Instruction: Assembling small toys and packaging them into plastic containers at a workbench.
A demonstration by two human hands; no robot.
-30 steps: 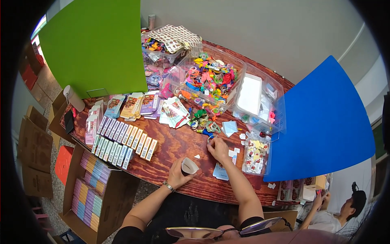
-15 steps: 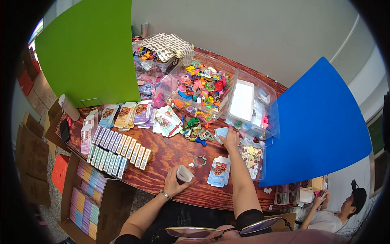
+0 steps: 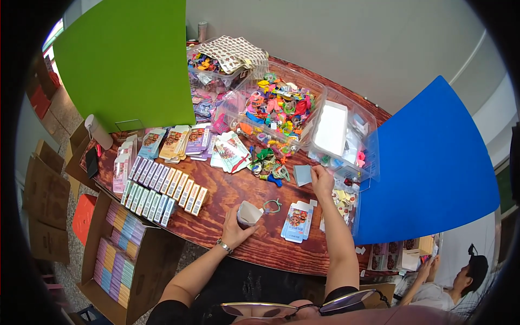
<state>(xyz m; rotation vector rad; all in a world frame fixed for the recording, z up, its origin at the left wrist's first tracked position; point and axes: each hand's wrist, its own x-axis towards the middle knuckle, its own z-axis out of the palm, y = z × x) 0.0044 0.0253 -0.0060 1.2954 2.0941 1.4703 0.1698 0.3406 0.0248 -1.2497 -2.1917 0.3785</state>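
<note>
Left fingers (image 3: 234, 216) clasp an open white-lined paperboard carton (image 3: 249, 212); right fingertips (image 3: 316, 173) touch pale-blue square sheets (image 3: 302, 176), grip unclear! Left of both, closed pastel boxes (image 3: 189, 193) look done; between, flat blue cartons (image 3: 296, 223) remain.

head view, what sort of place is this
Probably a small hand-packing workshop: rows of small boxes stand on the table, a large carton beside it holds more, and a clear bin is heaped with colourful trinkets.

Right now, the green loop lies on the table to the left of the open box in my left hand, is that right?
Not quite: the head view shows the green loop to the right of the open box in your left hand.
</note>
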